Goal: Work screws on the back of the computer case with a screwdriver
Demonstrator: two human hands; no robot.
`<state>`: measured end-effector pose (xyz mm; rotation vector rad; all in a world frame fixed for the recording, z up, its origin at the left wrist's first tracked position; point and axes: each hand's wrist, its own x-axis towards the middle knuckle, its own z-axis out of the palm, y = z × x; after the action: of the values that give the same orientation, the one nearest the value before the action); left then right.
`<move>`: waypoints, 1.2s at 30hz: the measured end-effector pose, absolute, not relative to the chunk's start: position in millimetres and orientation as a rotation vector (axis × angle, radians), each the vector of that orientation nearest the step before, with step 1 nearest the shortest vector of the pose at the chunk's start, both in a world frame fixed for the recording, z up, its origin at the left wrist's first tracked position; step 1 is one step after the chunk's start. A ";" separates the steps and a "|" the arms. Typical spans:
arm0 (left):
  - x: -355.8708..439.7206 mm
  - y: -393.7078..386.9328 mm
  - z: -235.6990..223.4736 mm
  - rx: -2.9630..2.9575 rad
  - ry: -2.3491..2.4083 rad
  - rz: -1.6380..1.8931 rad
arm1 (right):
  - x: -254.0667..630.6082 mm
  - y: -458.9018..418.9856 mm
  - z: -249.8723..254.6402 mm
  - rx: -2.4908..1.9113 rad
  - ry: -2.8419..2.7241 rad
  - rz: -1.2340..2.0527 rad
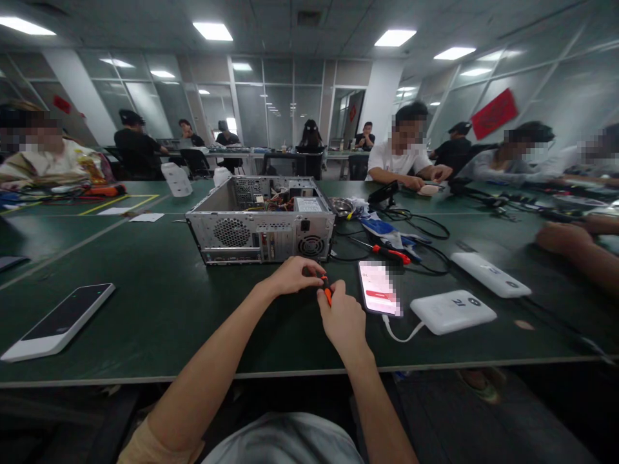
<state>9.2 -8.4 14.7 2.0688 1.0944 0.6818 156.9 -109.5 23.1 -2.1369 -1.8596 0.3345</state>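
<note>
Both of my hands meet just in front of an open metal computer case (264, 235), over the dark green table. My right hand (343, 316) is closed around a small orange-and-black tool handle (327, 291); its kind cannot be made out for certain. My left hand (296, 276) pinches the black upper end of the same handle, fingers curled. The case's rear panel, with a round vent grille and a fan, faces me. Its top is off, and cables and a power supply (308, 204) show inside. A red-and-black screwdriver (391, 254) lies to the right of the case.
A lit phone (378, 290) is cabled to a white power bank (452, 311). Another white device (489, 274) lies farther right, and a white handheld device (60, 321) at left. Blue-and-white gloves (384, 231) and black cables lie beyond the screwdriver. Several people sit around the tables.
</note>
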 end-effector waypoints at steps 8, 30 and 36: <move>3.6 1.7 9.6 2.344 1.337 0.804 | 156.0 -111.0 27.2 -2.144 -1.866 0.372; 25.1 -19.2 19.0 2.873 1.200 0.447 | 152.3 -105.8 20.8 -2.113 -1.901 0.338; 18.6 -17.5 9.4 3.204 1.053 0.434 | 151.7 -106.3 21.2 -2.078 -1.853 0.385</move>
<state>18.6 -17.5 9.4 3.2041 1.0527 0.4342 151.7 -106.3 21.2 -2.0779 -1.8530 0.3851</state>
